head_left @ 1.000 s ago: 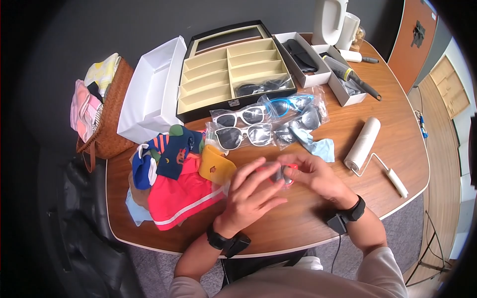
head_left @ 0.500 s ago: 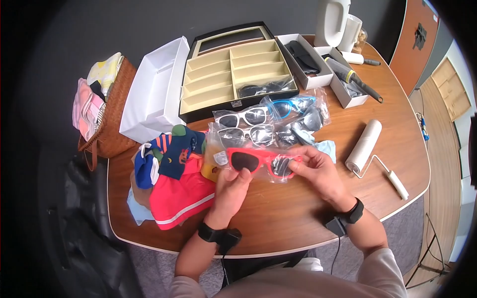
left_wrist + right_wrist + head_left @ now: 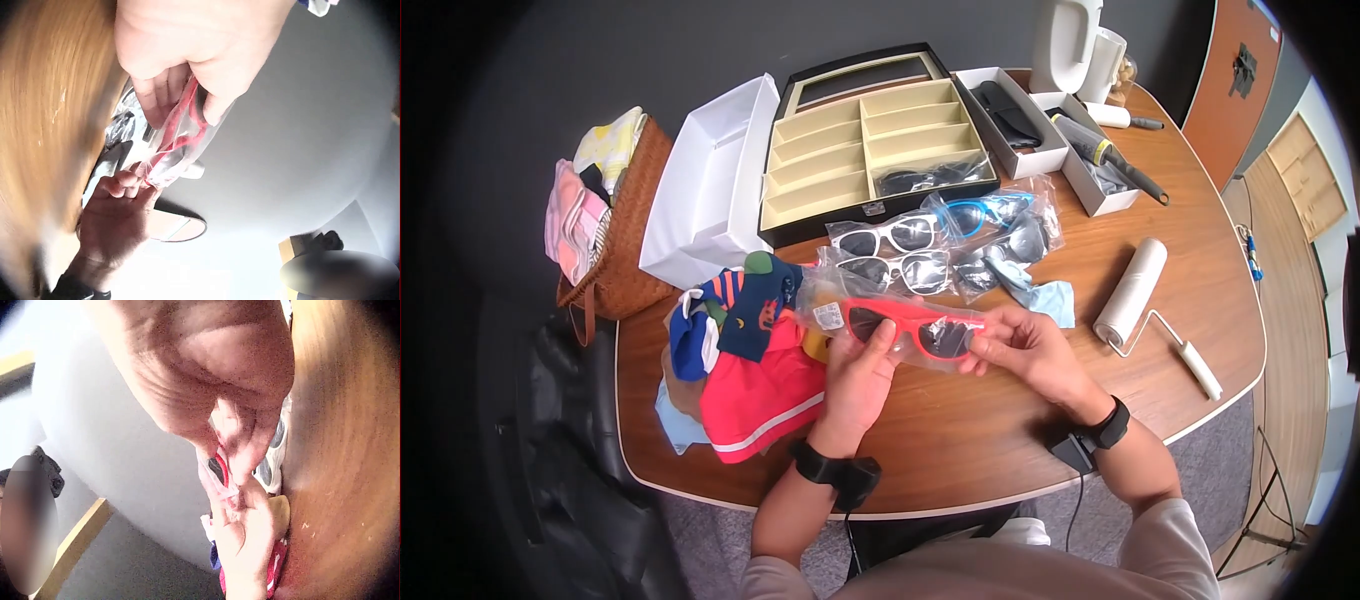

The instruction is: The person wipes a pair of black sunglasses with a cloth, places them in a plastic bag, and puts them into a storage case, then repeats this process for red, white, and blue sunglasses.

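Red-framed sunglasses [image 3: 913,316] in a clear plastic bag are held up above the table's near side, dark lenses facing me. My left hand [image 3: 857,385] grips the left half, its thumb over one lens and its fingers behind. At the other end, my right hand [image 3: 1037,352] pinches the bag and frame between thumb and fingers. A white label shows at the bag's left end. In the left wrist view the bagged sunglasses [image 3: 181,134] stretch between both hands. Just behind them lie bagged white sunglasses [image 3: 890,235], blue sunglasses [image 3: 965,215] and dark-lensed ones [image 3: 1025,240].
A divided display case [image 3: 815,215] stands open at the back, with bagged glasses in one compartment. Beside it are a white box [image 3: 700,200] and a basket of cloth [image 3: 625,230]. Folded clothes [image 3: 750,400] lie left, a lint roller [image 3: 1135,285] right, a blue cloth [image 3: 1050,300] between.
The red sunglasses have turned to show their front and shifted slightly left. My left hand, earlier spread and moving over the bag, now grips the left side.
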`<state>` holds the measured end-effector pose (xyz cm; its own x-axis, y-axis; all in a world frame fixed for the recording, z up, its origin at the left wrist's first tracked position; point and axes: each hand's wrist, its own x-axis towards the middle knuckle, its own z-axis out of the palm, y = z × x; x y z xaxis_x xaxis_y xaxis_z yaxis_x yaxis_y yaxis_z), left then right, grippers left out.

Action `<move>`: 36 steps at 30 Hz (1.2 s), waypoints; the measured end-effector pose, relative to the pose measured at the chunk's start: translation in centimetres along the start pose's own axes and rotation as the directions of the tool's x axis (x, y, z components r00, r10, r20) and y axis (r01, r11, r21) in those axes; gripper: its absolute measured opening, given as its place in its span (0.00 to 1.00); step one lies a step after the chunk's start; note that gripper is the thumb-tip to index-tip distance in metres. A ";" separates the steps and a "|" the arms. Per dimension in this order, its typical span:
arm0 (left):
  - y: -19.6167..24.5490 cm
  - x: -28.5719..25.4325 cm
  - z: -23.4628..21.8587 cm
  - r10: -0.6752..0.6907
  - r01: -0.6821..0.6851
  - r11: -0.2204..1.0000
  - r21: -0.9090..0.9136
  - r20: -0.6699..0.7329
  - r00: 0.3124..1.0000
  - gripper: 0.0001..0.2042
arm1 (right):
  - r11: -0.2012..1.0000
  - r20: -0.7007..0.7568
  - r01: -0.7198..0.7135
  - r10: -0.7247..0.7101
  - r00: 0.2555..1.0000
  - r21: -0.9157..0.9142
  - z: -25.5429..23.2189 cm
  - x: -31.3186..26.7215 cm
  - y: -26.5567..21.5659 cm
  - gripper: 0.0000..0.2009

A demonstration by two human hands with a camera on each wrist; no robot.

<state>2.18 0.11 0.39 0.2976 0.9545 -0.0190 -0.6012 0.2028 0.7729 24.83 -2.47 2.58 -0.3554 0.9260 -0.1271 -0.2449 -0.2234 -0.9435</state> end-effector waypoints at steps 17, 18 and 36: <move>-0.3 -0.7 1.2 -0.084 0.063 0.982 0.180 0.110 0.990 0.16 | 0.994 -0.044 -0.032 0.028 0.999 -0.105 0.9 -0.3 1.1 0.08; -0.4 -0.7 1.2 -0.053 0.041 0.982 0.183 0.062 0.997 0.15 | 0.991 -0.053 -0.055 0.048 0.997 -0.125 1.0 -0.3 1.0 0.07; -0.6 -1.0 0.3 -0.139 0.136 0.981 0.136 0.016 0.990 0.24 | 0.993 0.029 -0.089 0.091 0.995 -0.073 0.5 -0.2 1.3 0.11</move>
<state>2.46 -1.04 0.18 0.3899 0.9135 -0.1161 -0.4492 0.2988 0.8420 24.14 -3.05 1.48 -0.4026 0.8924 -0.2036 -0.1462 -0.2822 -0.9481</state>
